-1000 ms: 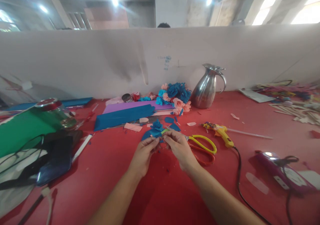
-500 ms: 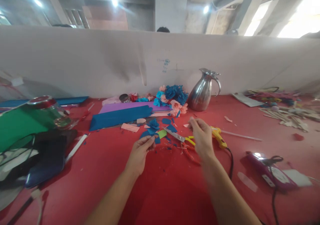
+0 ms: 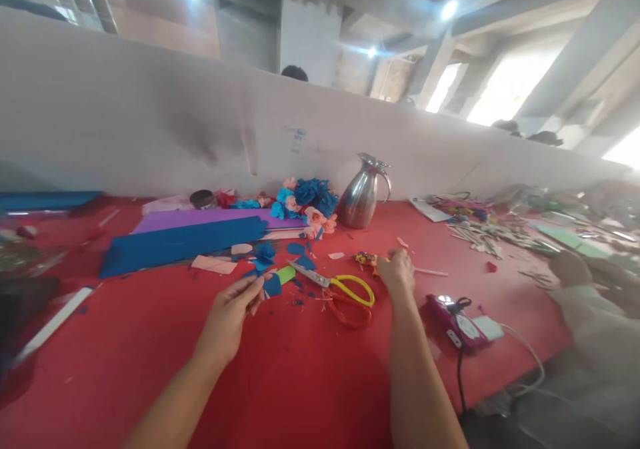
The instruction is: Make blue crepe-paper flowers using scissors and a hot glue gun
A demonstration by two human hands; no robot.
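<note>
Since a second ago my right hand [image 3: 399, 272] has let go of the paper work and travelled right to the glue gun [image 3: 365, 258]. The head camera has swung right too, so the steel jug [image 3: 361, 194] now sits near the middle of the frame.

In the head view, my left hand [image 3: 227, 316] is lower centre-left, with thumb and fingertips pinched on a blue paper piece [image 3: 273, 284] that has a green end. It is held just above the red table [image 3: 310, 376]. My right hand lies centre-right with its back to me and its fingers over the rear of the glue gun. I cannot tell whether they are closed round it.

Between the two hands the scissors [image 3: 345, 288] lie flat, with yellow handles toward the right hand and blades pointing at the paper piece. Behind them, a blue sheet [image 3: 180, 244] lies on a purple sheet [image 3: 200, 218]. A heap of paper flowers [image 3: 306, 199] rests just left of the jug.

At lower right a purple device [image 3: 453, 316] lies on the table with a cable attached. Another person's pale sleeve [image 3: 593, 309] shows at the right edge.
</note>
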